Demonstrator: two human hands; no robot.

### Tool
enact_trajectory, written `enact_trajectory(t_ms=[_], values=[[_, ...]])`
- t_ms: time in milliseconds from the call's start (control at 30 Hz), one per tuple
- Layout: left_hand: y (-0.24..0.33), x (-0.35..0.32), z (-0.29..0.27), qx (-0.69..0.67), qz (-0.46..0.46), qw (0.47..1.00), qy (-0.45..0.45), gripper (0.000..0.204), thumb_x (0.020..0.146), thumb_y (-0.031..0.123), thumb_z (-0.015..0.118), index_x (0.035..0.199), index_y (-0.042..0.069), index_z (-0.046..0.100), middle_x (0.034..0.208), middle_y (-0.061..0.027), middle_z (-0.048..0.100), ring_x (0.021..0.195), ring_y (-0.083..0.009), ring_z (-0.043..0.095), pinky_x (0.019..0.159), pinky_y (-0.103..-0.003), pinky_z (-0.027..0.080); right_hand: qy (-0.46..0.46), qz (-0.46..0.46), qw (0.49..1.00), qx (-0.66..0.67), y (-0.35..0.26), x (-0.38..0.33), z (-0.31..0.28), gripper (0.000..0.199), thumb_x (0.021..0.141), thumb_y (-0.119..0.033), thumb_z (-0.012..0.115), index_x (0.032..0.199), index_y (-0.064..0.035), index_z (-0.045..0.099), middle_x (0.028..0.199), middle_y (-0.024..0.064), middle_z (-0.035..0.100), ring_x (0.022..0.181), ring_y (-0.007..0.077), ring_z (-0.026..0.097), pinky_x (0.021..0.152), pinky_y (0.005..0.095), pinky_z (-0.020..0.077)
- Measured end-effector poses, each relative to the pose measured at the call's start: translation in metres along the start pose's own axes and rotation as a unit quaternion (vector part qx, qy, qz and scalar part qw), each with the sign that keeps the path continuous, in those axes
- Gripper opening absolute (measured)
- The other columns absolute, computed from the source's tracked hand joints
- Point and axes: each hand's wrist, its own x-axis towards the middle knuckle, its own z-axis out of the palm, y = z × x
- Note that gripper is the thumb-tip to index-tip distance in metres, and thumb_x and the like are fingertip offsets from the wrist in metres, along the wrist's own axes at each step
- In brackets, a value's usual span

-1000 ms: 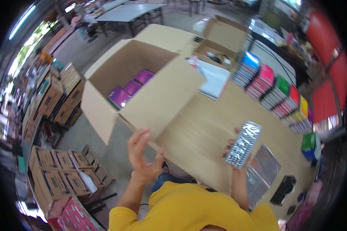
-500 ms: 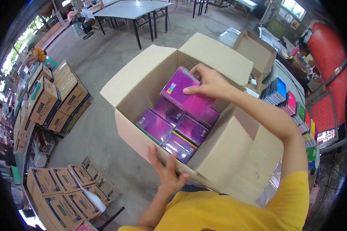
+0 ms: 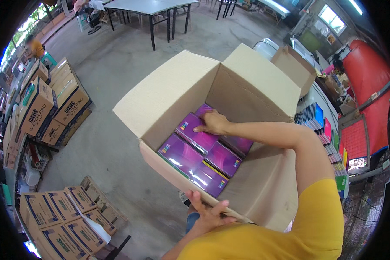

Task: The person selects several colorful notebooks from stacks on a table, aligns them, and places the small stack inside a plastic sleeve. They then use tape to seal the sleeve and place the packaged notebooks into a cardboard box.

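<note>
Inside a large cardboard carton point(image 3: 182, 93), my right hand point(image 3: 216, 123) grips a purple spiral notebook point(image 3: 196, 135), with the thumb on its cover and the other fingers toward its far end. It lies against the other purple notebooks, and whether it is one or a stack I cannot tell. Beside and nearer to me are several shiny purple notebooks point(image 3: 176, 154) packed side by side, some showing wire binding along an edge. My left hand point(image 3: 209, 211) rests against the carton's near wall by the rim, fingers spread.
Stacks of blue, pink, green and yellow notebooks point(image 3: 311, 116) stand on the right table. Closed cartons point(image 3: 71, 104) are piled at left, and more cartons point(image 3: 65, 225) sit lower left. A pale table point(image 3: 138, 5) stands far back. A person in yellow point(image 3: 35, 47) sits far left.
My right hand has lowered the purple notebook from above the carton to the notebooks inside. My left hand stays at the near wall. The view has shifted slightly.
</note>
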Motion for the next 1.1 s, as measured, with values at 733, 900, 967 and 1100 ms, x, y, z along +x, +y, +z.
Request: enact_trajectory(t_ms=[733, 900, 967, 1100], values=[[0.293, 0.007, 0.311, -0.311, -0.020, 0.934, -0.177, 0.010, 0.084, 0.010, 0.068, 0.092, 0.004, 0.069, 0.108, -0.0109, 0.055, 0.112, -0.0256, 0.052, 0.091, -0.039, 0.046, -0.018, -0.029, 0.974, 0.224, 0.206, -0.648, -0.032, 0.051, 0.084, -0.038, 0.071, 0.119, -0.0025, 0.063, 0.077, 0.0112, 0.065, 0.069, 0.0266, 0.063, 0.063, 0.0378, 0.0483], [0.206, 0.061, 0.494, -0.238, -0.205, 0.905, -0.286, 0.021, 0.086, 0.019, 0.069, 0.099, 0.003, 0.069, 0.100, -0.0090, 0.064, 0.094, -0.0172, 0.058, 0.077, -0.030, 0.046, 0.036, 0.031, 0.969, 0.242, 0.245, -0.693, -0.010, 0.054, 0.082, -0.043, 0.073, 0.117, -0.0026, 0.064, 0.079, 0.0089, 0.066, 0.069, 0.0239, 0.063, 0.063, 0.0352, 0.0489], [0.155, 0.085, 0.550, -0.174, -0.191, 0.918, -0.302, 0.028, 0.085, 0.023, 0.070, 0.106, 0.004, 0.069, 0.094, -0.0046, 0.067, 0.082, -0.0101, 0.059, 0.065, -0.027, 0.048, 0.070, 0.070, 0.967, 0.233, 0.268, -0.694, -0.025, 0.054, 0.082, -0.043, 0.073, 0.117, -0.0029, 0.064, 0.080, 0.0086, 0.066, 0.069, 0.0230, 0.063, 0.064, 0.0342, 0.0492], [0.077, 0.133, 0.618, -0.051, -0.127, 0.960, -0.245, 0.039, 0.077, 0.028, 0.077, 0.105, 0.002, 0.070, 0.093, -0.0099, 0.070, 0.081, -0.0169, 0.065, 0.071, -0.032, 0.051, 0.116, 0.068, 0.965, 0.225, 0.321, -0.645, -0.057, 0.047, 0.082, -0.041, 0.072, 0.112, -0.0045, 0.067, 0.085, 0.0107, 0.066, 0.076, 0.0255, 0.064, 0.068, 0.0373, 0.0500]])
